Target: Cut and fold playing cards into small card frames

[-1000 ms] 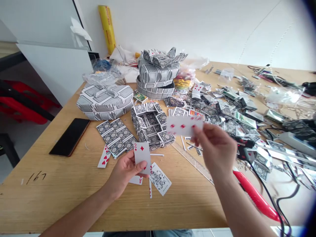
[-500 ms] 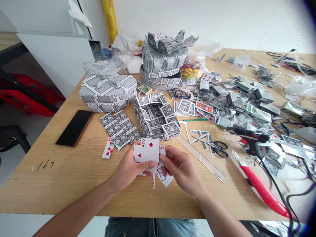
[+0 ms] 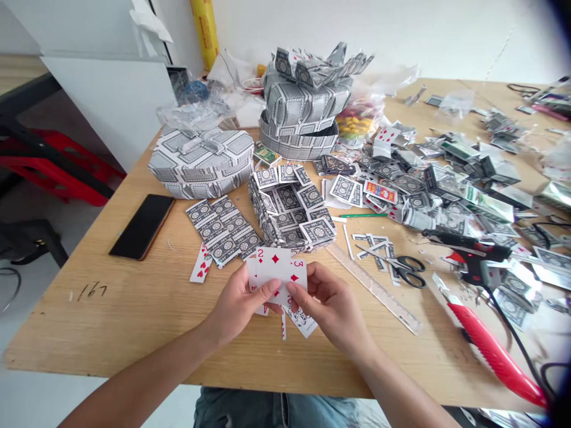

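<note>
Both hands hold playing cards [image 3: 275,264] fanned face up above the table's near side. My left hand [image 3: 238,300] pinches them from the left, its thumb across the two of diamonds. With thumb and fingers, my right hand [image 3: 328,303] grips the three of diamonds [image 3: 298,273] at its right side; this card lies partly behind the two. Beneath the hands, a card with a black picture [image 3: 303,321] and a narrow card strip [image 3: 284,327] lie on the table. Just beyond stands an open box made of cards [image 3: 292,214], with a panel of joined cards [image 3: 223,229] to its left.
A phone [image 3: 141,227] lies at the left. To the right are a clear ruler [image 3: 377,291], scissors [image 3: 397,264], a glue gun [image 3: 466,249] and a red-handled cutter [image 3: 495,351]. Lidded card box [image 3: 203,163], stacked card boxes [image 3: 307,107] and a card heap [image 3: 414,178] stand behind.
The three of diamonds has moved out to the right from behind the two and shows more of its face. The whole view has shifted slightly.
</note>
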Demonstrator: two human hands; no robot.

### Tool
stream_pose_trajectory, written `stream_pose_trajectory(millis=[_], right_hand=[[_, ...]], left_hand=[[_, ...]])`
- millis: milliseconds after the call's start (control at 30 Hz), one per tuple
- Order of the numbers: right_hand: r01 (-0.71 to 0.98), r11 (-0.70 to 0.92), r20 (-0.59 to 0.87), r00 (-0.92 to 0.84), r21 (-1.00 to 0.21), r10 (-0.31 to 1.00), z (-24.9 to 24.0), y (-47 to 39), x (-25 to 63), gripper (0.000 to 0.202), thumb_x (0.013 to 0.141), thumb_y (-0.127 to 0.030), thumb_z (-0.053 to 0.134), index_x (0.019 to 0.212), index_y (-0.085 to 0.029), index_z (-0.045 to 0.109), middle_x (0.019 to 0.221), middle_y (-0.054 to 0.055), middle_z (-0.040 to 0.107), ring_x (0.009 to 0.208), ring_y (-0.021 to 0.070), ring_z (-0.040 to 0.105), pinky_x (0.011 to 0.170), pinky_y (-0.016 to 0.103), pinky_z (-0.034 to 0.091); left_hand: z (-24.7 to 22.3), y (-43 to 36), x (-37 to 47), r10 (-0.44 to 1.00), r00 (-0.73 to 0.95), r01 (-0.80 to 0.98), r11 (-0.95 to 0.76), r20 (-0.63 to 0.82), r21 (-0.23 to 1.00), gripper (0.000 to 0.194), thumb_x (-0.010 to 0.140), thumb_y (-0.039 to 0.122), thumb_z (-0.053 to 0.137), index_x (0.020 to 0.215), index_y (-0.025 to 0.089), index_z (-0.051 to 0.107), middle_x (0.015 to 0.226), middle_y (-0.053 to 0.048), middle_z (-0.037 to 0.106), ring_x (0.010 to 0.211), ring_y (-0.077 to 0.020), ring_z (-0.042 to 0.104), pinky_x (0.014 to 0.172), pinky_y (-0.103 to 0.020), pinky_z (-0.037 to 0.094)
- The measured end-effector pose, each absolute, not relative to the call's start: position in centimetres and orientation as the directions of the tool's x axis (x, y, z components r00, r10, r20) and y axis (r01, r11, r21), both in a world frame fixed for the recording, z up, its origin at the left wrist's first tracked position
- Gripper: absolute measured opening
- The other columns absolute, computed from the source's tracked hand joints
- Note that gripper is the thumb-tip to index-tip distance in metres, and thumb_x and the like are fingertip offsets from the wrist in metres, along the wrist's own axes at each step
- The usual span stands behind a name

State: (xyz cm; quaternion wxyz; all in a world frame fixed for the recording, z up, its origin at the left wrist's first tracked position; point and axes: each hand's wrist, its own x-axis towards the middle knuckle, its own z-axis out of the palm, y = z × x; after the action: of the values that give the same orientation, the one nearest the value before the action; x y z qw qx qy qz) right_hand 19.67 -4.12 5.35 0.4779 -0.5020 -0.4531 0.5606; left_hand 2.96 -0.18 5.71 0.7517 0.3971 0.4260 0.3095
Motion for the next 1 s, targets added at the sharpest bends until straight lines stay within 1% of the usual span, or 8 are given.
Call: stream_pose_trajectory(millis=[67,233,367,500,667,800,900,1000], right_hand=[[-0.059,-0.138,-0.137,-0.024,-0.989,0.990,5.32,-4.06,19.66,0.026,0.084,-0.042,0.069,0.080,-0.020,0.056,0.070,0.000,0.064,0.058,0.0114,0.058,0.054,0.024,0.046],[-0.020,-0.150,-0.150,-0.005,-0.989,0.989,5.18,-4.04,19.59,0.027,0.084,-0.042,0.068,0.079,-0.020,0.055,0.070,0.000,0.062,0.060,0.0120,0.055,0.055,0.025,0.046],[-0.003,-0.122,-0.122,-0.003,-0.992,0.992,5.08,-4.21,19.41,0.025,0.086,-0.042,0.065,0.080,-0.020,0.055,0.069,-0.001,0.059,0.060,0.0119,0.054,0.055,0.024,0.045],[0.008,-0.129,-0.129,0.004,-0.992,0.992,4.93,-4.24,19.38,0.026,0.085,-0.042,0.067,0.079,-0.020,0.054,0.068,-0.002,0.059,0.059,0.0115,0.053,0.053,0.024,0.044],[-0.050,-0.152,-0.152,0.003,-0.987,0.988,4.87,-4.11,19.55,0.029,0.083,-0.043,0.069,0.077,-0.020,0.053,0.065,-0.003,0.057,0.055,0.0104,0.052,0.050,0.023,0.044],[-0.121,-0.183,-0.182,-0.021,-0.976,0.983,5.15,-3.92,19.64,0.029,0.081,-0.045,0.072,0.082,-0.020,0.057,0.068,-0.002,0.060,0.056,0.0105,0.054,0.050,0.023,0.046],[-0.156,-0.198,-0.197,-0.025,-0.968,0.980,5.31,-3.78,19.64,0.029,0.079,-0.045,0.073,0.082,-0.020,0.058,0.067,-0.003,0.061,0.054,0.0098,0.053,0.047,0.022,0.045],[-0.151,-0.187,-0.187,-0.013,-0.971,0.982,5.27,-3.77,19.62,0.028,0.079,-0.043,0.074,0.082,-0.020,0.058,0.067,-0.003,0.061,0.053,0.0097,0.053,0.047,0.022,0.044]], left_hand=[[5.68,-0.25,2.89,0.801,0.451,-0.138,0.499,-0.395,0.855,0.046,0.078,0.046,0.075,0.109,0.016,0.059,0.099,-0.008,0.074,0.075,-0.0192,0.070,0.061,-0.029,0.060],[5.79,-0.23,2.75,0.780,0.470,-0.101,0.512,-0.412,0.853,0.054,0.074,0.050,0.077,0.113,0.016,0.062,0.100,-0.010,0.074,0.081,-0.0232,0.071,0.063,-0.030,0.059],[5.71,-0.08,2.62,0.784,0.459,-0.052,0.493,-0.418,0.868,0.050,0.077,0.048,0.075,0.114,0.017,0.061,0.102,-0.010,0.074,0.081,-0.0223,0.071,0.061,-0.027,0.058],[5.59,-0.03,2.54,0.795,0.458,-0.025,0.459,-0.398,0.888,0.049,0.080,0.046,0.072,0.117,0.017,0.060,0.103,-0.010,0.073,0.085,-0.0229,0.070,0.062,-0.027,0.058],[5.64,-0.05,2.45,0.799,0.440,0.004,0.456,-0.411,0.890,0.046,0.077,0.047,0.074,0.110,0.018,0.065,0.098,-0.008,0.074,0.079,-0.0225,0.070,0.061,-0.029,0.059],[5.38,0.08,2.40,0.800,0.448,-0.057,0.472,-0.400,0.880,0.045,0.078,0.050,0.072,0.109,0.018,0.066,0.095,-0.007,0.074,0.076,-0.0225,0.069,0.056,-0.029,0.058],[5.22,0.26,2.44,0.814,0.445,-0.079,0.450,-0.373,0.890,0.043,0.080,0.051,0.069,0.108,0.017,0.067,0.087,-0.006,0.073,0.068,-0.0186,0.066,0.055,-0.029,0.058],[5.36,0.37,2.50,0.823,0.436,-0.062,0.431,-0.364,0.900,0.041,0.081,0.049,0.070,0.106,0.017,0.068,0.082,-0.004,0.072,0.060,-0.0143,0.062,0.053,-0.026,0.057]])
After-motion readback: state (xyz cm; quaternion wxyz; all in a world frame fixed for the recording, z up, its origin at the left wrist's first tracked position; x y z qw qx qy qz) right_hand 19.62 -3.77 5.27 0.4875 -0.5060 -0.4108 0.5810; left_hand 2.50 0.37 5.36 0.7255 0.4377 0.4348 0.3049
